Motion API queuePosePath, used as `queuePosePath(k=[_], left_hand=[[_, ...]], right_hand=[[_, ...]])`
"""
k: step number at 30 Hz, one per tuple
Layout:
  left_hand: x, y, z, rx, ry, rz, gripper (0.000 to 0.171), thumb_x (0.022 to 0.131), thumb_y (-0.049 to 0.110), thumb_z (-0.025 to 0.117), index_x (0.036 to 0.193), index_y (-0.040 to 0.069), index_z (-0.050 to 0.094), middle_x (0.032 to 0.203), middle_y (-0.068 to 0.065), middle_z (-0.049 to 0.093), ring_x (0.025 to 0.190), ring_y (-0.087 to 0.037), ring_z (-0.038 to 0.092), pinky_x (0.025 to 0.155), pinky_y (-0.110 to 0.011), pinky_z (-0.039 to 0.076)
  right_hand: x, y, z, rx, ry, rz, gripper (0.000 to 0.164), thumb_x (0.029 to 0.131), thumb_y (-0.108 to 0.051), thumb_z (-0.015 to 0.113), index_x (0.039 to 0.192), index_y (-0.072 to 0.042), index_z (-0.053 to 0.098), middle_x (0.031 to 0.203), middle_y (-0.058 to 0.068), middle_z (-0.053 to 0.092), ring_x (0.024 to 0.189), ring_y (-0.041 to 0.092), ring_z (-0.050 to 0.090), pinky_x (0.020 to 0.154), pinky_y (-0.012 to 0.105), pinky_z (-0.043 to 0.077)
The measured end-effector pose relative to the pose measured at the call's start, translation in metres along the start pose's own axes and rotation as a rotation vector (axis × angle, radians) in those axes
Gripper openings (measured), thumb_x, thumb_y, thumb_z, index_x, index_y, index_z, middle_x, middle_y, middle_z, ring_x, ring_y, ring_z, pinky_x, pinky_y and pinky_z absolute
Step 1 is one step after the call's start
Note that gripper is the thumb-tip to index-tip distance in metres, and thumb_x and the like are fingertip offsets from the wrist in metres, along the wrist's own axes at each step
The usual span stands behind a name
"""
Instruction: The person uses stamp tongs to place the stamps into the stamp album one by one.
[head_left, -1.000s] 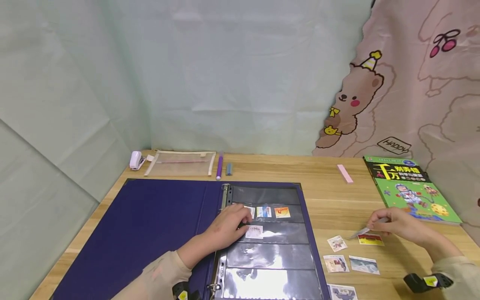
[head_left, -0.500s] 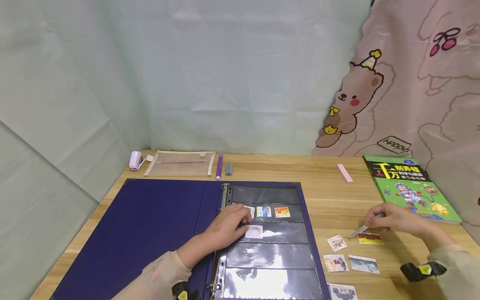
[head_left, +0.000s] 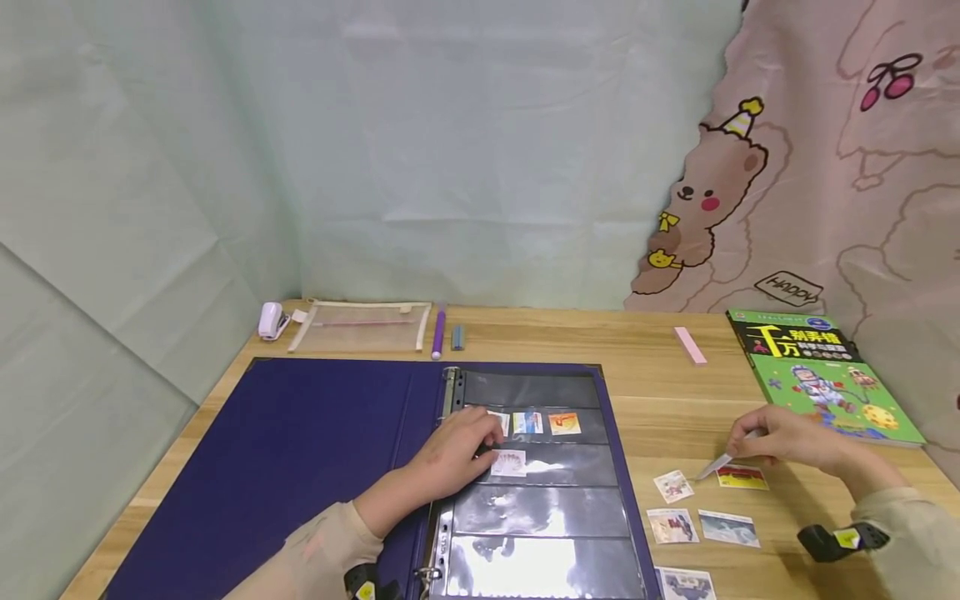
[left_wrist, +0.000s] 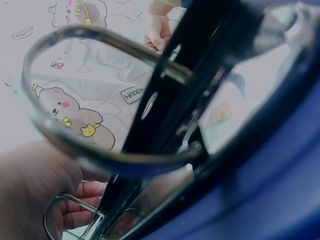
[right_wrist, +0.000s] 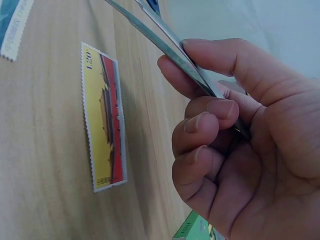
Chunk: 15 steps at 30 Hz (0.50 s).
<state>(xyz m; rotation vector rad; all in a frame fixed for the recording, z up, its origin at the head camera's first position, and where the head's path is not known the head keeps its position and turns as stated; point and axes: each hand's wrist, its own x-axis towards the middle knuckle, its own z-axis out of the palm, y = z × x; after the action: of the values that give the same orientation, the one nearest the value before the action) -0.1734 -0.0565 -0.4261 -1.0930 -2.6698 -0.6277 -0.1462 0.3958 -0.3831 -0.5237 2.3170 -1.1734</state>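
Note:
My right hand (head_left: 780, 437) holds metal tweezers (right_wrist: 172, 47) between thumb and fingers. In the head view the tweezer tips are at the right edge of a small pale stamp (head_left: 673, 486); whether they grip it I cannot tell. Beside them lies a red and yellow stamp (right_wrist: 102, 120). My left hand (head_left: 457, 450) rests on the black pocket page (head_left: 540, 508) of an open blue stamp album (head_left: 322, 450), near its metal rings (left_wrist: 75, 32). Its fingers are loosely bent and partly cover one stamp. A blue stamp (head_left: 528, 423), an orange stamp (head_left: 565, 424) and a whitish stamp (head_left: 509, 463) sit in the page's strips.
More loose stamps, such as a grey-blue one (head_left: 728, 528), lie right of the album. A green book (head_left: 832, 392) and a pink strip (head_left: 690, 346) are farther back. Behind the album are a mesh pouch (head_left: 360, 325), a purple pen (head_left: 438, 333) and a white stapler (head_left: 273, 321).
My right hand has shifted slightly left with the tweezers, whose tips have come to the edge of the small pale stamp. The left hand stays in place.

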Motion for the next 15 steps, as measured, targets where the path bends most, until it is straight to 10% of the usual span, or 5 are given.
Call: queuePosePath(k=[15], left_hand=[[-0.0004, 0.0005, -0.0005, -0.006, -0.003, -0.006, 0.016, 0.075, 0.017, 0.068, 0.085, 0.018, 0.056, 0.075, 0.01, 0.047, 0.074, -0.005, 0.042, 0.074, -0.026, 0.038]], right_hand=[[0.0019, 0.0037, 0.0079, 0.035, -0.021, 0.006, 0.015, 0.089, -0.007, 0.049, 0.089, -0.001, 0.062, 0.063, -0.012, 0.052, 0.054, -0.003, 0.044, 0.044, 0.027, 0.04]])
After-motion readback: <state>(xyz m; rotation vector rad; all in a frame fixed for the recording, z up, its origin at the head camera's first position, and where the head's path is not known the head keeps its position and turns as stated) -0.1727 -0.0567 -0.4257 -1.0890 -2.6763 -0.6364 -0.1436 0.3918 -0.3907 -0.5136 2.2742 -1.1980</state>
